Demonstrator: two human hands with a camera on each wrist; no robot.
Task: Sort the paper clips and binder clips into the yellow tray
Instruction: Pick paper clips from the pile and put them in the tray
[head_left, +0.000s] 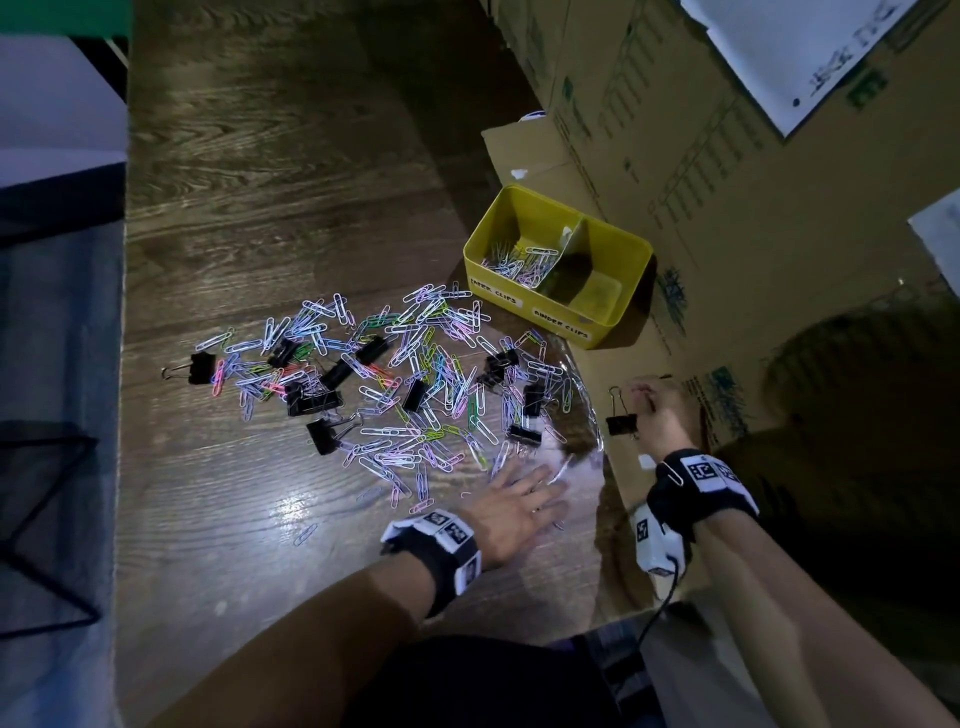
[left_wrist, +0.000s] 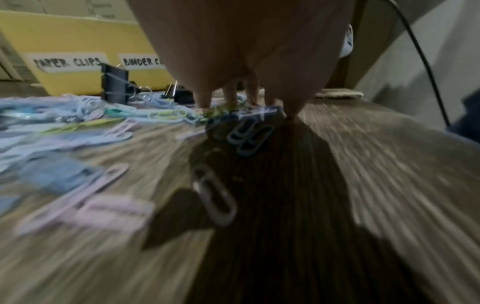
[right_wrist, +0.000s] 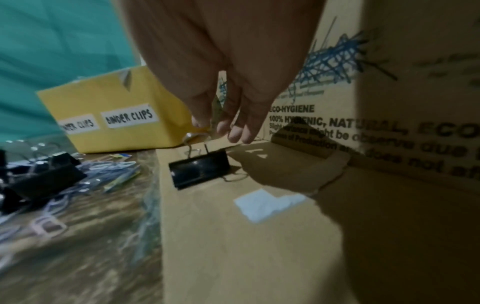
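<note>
Yellow tray (head_left: 524, 299) by the table's far right edge: some paper clips (head_left: 519, 260) are sorted; the binder side looks bare. Most clips (head_left: 395, 374) are left mid-table. One binder clip (head_left: 621, 423) is pinched by the right hand (head_left: 660, 415); the left hand (head_left: 519, 501) is spread flat.

The dark wood-grain surface (head_left: 270, 171) carried a wide scatter of coloured paper clips (head_left: 415, 374) with black binder clips (head_left: 314, 400) mixed among them — one binder clip (head_left: 193, 368) lay apart at the scatter's left edge. At the right side a flat sheet of cardboard (head_left: 613, 395) lay on the wood, and the yellow tray (head_left: 558, 265) stood partly on it. Another binder clip (head_left: 621, 423) rested on the cardboard. The left hand (head_left: 519, 501) lay flat on the wood at the scatter's near edge.
</note>
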